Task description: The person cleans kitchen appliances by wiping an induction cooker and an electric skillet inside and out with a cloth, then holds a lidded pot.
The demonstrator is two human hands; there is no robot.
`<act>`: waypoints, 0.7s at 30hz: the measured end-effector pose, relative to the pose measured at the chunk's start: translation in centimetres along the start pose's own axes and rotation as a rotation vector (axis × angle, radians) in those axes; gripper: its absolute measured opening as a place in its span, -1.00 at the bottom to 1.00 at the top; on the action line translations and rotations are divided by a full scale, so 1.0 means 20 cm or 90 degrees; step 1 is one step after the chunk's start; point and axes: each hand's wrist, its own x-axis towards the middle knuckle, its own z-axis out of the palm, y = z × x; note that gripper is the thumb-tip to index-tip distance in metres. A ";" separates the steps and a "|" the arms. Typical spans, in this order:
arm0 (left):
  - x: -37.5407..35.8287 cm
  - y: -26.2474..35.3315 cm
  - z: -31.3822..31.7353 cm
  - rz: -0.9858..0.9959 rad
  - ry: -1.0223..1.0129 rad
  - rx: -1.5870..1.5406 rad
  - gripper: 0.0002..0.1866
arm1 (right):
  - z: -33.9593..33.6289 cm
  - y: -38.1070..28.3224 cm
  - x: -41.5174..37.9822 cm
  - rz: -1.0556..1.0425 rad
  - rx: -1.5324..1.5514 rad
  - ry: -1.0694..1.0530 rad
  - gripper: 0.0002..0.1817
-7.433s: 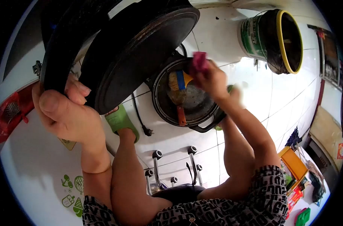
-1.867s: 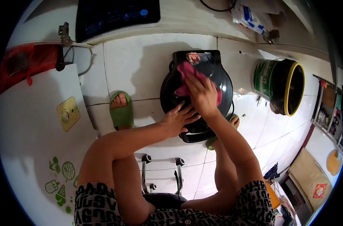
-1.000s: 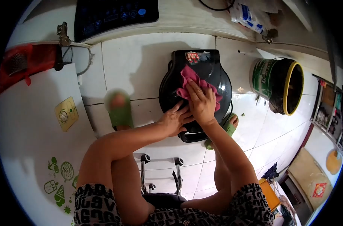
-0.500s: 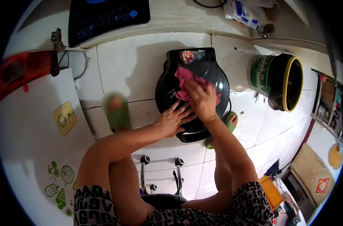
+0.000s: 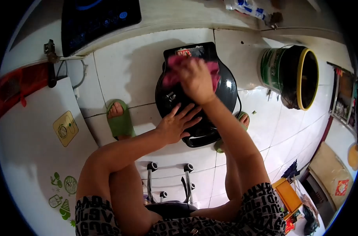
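A round black electric griddle (image 5: 224, 92) with a closed lid and a front handle stands on the tiled floor between my feet. My right hand (image 5: 195, 80) presses a pink cloth (image 5: 175, 76) onto the upper part of the lid, just below a worn red label (image 5: 185, 52). Its fingers are smeared by motion, but the cloth bunches under them. My left hand (image 5: 177, 125) lies on the lid's near left part, fingers spread, close to the handle (image 5: 202, 139). Nothing is held in it.
A green and black bucket with a yellow rim (image 5: 301, 78) stands at the right. An induction cooker (image 5: 100, 23) sits on the ledge at the upper left. A white cabinet (image 5: 33, 141) with stickers borders the left side. Chair casters (image 5: 188, 168) are below the griddle.
My right hand has moved the pink cloth up the lid toward the label, slightly leftward. My left hand stays spread on the lid near the handle. The whole view has shifted slightly.
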 end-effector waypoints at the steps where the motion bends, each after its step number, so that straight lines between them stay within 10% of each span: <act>1: 0.00 0.00 -0.02 -0.001 0.012 0.016 -0.30 | -0.02 0.04 0.08 0.056 -0.031 0.027 -0.65; 7: 0.00 -0.02 0.02 0.011 0.052 -0.031 -0.25 | -0.08 0.30 0.00 0.351 -0.117 0.110 -0.73; 15: 0.01 -0.01 0.03 0.002 0.065 0.025 -0.27 | -0.25 -0.05 -0.63 0.180 -0.024 -0.103 -0.46; 21: 0.00 0.00 0.02 -0.003 0.056 0.020 -0.27 | -0.02 0.40 -0.25 0.385 -0.106 0.131 -0.64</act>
